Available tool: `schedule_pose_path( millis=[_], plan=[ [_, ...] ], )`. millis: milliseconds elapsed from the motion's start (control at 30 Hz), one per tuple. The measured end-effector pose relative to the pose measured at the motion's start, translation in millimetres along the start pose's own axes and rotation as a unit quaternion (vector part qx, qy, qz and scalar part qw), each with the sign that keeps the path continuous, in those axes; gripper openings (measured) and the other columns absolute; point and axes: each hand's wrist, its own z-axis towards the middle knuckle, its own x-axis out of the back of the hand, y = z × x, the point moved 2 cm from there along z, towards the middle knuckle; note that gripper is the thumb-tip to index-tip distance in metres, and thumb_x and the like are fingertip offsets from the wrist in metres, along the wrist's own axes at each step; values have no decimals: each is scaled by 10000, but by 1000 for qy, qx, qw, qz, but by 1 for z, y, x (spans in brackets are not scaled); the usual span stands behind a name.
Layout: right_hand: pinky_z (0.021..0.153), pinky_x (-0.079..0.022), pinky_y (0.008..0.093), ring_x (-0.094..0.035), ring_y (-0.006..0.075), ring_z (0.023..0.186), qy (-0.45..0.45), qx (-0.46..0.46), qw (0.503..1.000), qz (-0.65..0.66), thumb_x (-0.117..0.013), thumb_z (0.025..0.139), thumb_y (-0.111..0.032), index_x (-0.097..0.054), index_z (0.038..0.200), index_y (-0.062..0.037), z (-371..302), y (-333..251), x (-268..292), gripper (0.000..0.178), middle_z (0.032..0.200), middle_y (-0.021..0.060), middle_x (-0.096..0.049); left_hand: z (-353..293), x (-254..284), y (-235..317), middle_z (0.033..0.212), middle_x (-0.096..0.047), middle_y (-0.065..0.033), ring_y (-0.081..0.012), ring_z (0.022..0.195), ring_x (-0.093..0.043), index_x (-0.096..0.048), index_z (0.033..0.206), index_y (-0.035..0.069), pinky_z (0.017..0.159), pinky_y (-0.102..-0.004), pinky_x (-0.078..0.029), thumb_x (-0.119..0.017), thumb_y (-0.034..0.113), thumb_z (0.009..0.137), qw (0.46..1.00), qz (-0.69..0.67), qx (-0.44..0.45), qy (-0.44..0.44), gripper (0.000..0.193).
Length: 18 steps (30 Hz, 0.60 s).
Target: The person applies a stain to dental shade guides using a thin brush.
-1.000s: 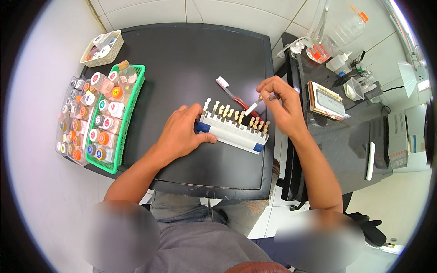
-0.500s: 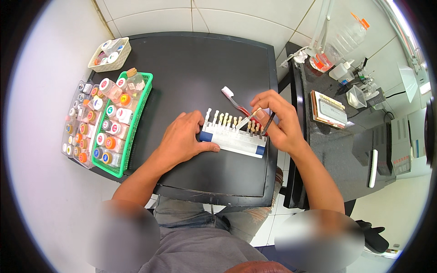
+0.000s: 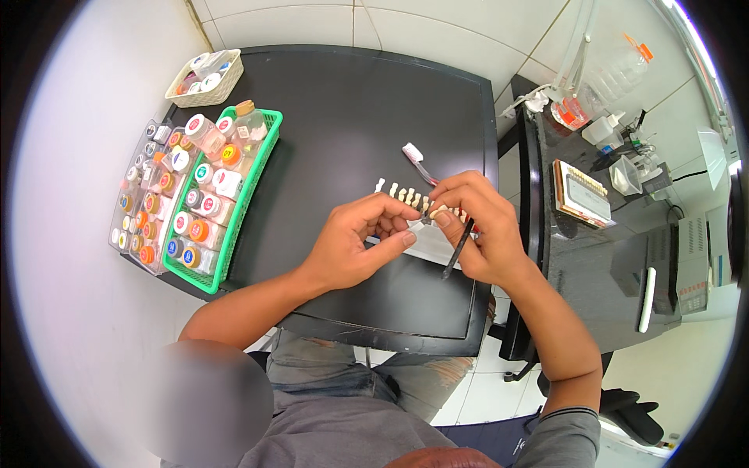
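Note:
My left hand [image 3: 355, 242] and my right hand [image 3: 484, 230] meet over a dental shade guide [image 3: 437, 248], a white holder with a row of tooth-coloured tabs. Between my fingertips is a small shade tab [image 3: 425, 220]; the left thumb and forefinger close at one end, the right fingertips at the other. A dark, thin pen-like tool [image 3: 455, 256] is also tucked in my right hand, slanting down towards me. Its exact kind does not show. My hands cover much of the guide. Beyond them lies a toothbrush [image 3: 413, 154] with white bristles, its handle partly hidden.
At left, a green basket [image 3: 273, 132] and a clear organiser [image 3: 133, 168] hold several small jars. A cream basket [image 3: 236, 72] stands at the far left corner. Right of the black table [image 3: 335, 101], a dark counter [image 3: 581, 269] carries another shade guide [image 3: 585, 195], bottles and a white stick.
My left hand has let go of the shade guide's left end and moved right to the tab in my right hand. The dark tool now points towards me. The whole view has shifted slightly.

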Motion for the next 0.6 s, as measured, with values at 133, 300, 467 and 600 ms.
schedule_pose_path(
  millis=[133, 300, 467, 600],
  plan=[
    [886, -516, 445, -674, 339, 983, -4, 4, 1000, -10, -762, 952, -21, -711, 1038, -24, 0, 4, -1, 101, 1116, 143, -731, -1, -1, -3, 1113, -729, -39, -84, 1000, -690, -701, 1300, -28, 901, -267, -567, -743, 2, 1067, 1000, -17, 25, -1, 238],
    [878, -502, 440, -664, 327, 984, -7, 18, 999, -34, -822, 897, -51, -718, 1061, -52, 5, -3, 2, 194, 1090, 123, -720, 0, -1, -6, 1090, -734, -30, -83, 991, -692, -696, 1254, -23, 900, -269, -569, -748, 10, 1067, 999, -31, 45, 2, 197],
    [854, -463, 421, -646, 308, 977, -42, 32, 996, -74, -849, 871, -60, -710, 1057, -82, 3, 0, 2, 234, 1067, 87, -709, -2, -2, -7, 1046, -704, -5, -61, 919, -649, -705, 1228, -12, 812, -247, -533, -771, 16, 1045, 999, -12, 40, -9, 196],
    [851, -456, 425, -643, 309, 969, -53, 40, 994, -82, -850, 875, -59, -701, 1048, -85, 3, -1, 0, 229, 1075, 79, -708, -3, -5, -5, 1006, -667, 14, -44, 870, -609, -708, 1200, -5, 747, -229, -491, -788, 14, 1025, 999, -10, 43, -19, 193]
  ],
)
